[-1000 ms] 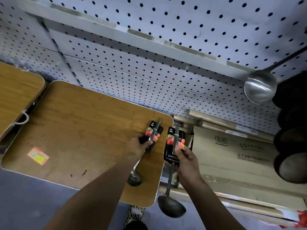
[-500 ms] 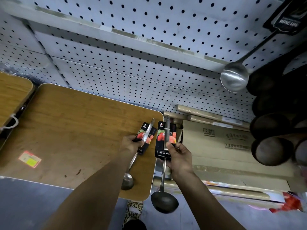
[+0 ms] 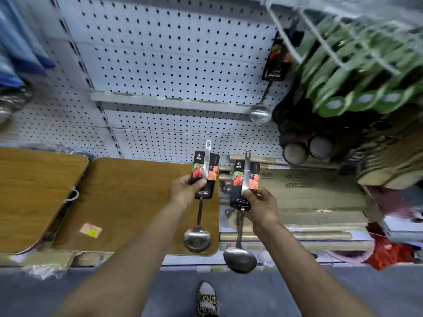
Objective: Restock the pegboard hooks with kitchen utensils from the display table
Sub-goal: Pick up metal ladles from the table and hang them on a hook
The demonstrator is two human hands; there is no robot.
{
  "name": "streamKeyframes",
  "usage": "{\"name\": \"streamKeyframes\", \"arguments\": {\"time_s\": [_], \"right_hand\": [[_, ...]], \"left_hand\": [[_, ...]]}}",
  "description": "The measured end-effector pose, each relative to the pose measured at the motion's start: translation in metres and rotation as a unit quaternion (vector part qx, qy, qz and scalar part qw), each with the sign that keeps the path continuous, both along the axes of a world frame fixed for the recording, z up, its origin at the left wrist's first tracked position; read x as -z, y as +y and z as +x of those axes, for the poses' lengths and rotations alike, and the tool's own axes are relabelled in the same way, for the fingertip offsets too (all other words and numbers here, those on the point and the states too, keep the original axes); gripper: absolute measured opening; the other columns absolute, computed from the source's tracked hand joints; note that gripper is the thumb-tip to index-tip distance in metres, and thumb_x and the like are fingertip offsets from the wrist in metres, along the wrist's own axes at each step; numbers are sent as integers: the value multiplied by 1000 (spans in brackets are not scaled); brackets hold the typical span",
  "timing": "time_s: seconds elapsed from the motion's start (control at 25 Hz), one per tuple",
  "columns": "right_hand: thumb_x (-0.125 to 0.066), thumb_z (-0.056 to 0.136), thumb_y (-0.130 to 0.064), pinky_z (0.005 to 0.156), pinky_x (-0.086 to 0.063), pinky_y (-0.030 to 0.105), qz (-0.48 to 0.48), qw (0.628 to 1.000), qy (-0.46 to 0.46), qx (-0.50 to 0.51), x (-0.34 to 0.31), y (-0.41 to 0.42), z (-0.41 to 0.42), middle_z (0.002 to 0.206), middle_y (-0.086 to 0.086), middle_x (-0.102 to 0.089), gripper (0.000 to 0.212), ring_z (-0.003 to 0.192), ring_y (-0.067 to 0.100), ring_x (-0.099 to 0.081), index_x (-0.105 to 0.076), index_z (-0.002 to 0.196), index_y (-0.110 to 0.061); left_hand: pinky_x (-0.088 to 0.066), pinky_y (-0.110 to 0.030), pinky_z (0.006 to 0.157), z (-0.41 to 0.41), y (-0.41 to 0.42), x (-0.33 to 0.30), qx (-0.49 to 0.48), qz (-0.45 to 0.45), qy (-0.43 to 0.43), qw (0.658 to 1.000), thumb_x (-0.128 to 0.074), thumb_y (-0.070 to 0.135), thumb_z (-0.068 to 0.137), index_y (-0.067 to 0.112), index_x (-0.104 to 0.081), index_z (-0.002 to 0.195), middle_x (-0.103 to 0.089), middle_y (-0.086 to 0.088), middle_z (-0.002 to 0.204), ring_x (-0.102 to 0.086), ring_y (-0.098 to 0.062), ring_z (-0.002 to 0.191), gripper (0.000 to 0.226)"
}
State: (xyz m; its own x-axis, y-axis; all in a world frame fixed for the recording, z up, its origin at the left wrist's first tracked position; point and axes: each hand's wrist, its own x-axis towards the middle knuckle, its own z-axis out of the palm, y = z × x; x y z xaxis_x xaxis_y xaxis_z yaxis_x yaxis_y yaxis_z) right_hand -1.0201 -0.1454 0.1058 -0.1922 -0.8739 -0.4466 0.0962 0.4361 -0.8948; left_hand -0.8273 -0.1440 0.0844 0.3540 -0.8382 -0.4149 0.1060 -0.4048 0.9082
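My left hand (image 3: 185, 189) grips a steel ladle (image 3: 197, 237) by its black card-wrapped handle, bowl hanging down over the wooden display table (image 3: 128, 202). Just to the right, my right hand (image 3: 261, 205) pinches a second, larger ladle (image 3: 239, 259) by its card label; that bowl hangs below the table's edge. Both handles point up toward the white pegboard (image 3: 174, 56). A third ladle (image 3: 261, 114) with the same black card hangs on the pegboard at the upper right.
A second wooden table (image 3: 34, 193) stands at the left. Flat cardboard boxes (image 3: 315, 197) lie right of the display table. Dark rolling pins (image 3: 304, 149) and green packaged goods (image 3: 357, 88) hang at the right under a wire rack. Blue cloth hangs at the far left.
Both hands have lifted the ladles upright and higher, clear of the table. The view has tilted up, so more pegboard and the hanging goods at the right now show.
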Motion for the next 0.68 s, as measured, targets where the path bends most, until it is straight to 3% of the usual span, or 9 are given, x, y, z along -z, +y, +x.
{"name": "streamKeyframes", "arguments": {"time_s": [0.08, 0.2, 0.32, 0.44, 0.6, 0.68], "right_hand": [[-61, 96, -7, 77, -59, 55, -36, 999, -2, 12, -27, 29, -10, 100, 19, -72, 4, 89, 38, -71, -60, 96, -11], [-58, 98, -5, 74, -61, 47, -91, 994, -48, 28, -67, 70, -28, 100, 18, -70, 9, 91, 38, -69, -59, 100, -13], [-59, 98, -7, 86, -57, 53, -133, 989, -51, 45, -100, 95, -48, 95, 9, -70, 7, 94, 34, -69, -60, 98, -14], [-59, 97, -7, 84, -58, 53, -170, 983, -39, 60, -128, 102, -71, 91, 7, -70, 10, 90, 32, -69, -61, 94, -17], [-64, 95, -14, 76, -56, 43, -216, 974, -4, 63, -155, 91, -112, 94, 8, -71, 5, 85, 25, -67, -64, 96, -19], [-66, 93, -20, 79, -56, 47, -224, 973, 31, 57, -161, 77, -129, 97, 9, -72, 5, 90, 29, -69, -66, 97, -24]], "left_hand": [[-43, -27, 88, -8, 23, -43, 20, -46, -13, 999, -78, 20, 78, 20, -70, 99, -71, 4, 100, -65, -15, 96, 22], [-52, -30, 89, -23, 53, -102, 44, -117, -28, 992, -79, 16, 77, 22, -72, 91, -74, 2, 92, -70, -18, 92, 17], [-52, -20, 77, -46, 76, -154, 80, -170, -39, 981, -76, 13, 80, 17, -72, 96, -74, 1, 91, -68, -11, 82, 17], [-53, -27, 85, -73, 88, -186, 104, -196, -47, 974, -76, 15, 81, 15, -73, 102, -75, 0, 95, -70, -13, 88, 21], [-52, -34, 93, -118, 78, -210, 118, -217, -58, 967, -77, 18, 80, 23, -72, 93, -75, 2, 96, -70, -15, 93, 15], [-50, -33, 94, -137, 66, -217, 112, -222, -61, 967, -77, 19, 80, 21, -72, 97, -75, 2, 99, -69, -13, 94, 18]]}}
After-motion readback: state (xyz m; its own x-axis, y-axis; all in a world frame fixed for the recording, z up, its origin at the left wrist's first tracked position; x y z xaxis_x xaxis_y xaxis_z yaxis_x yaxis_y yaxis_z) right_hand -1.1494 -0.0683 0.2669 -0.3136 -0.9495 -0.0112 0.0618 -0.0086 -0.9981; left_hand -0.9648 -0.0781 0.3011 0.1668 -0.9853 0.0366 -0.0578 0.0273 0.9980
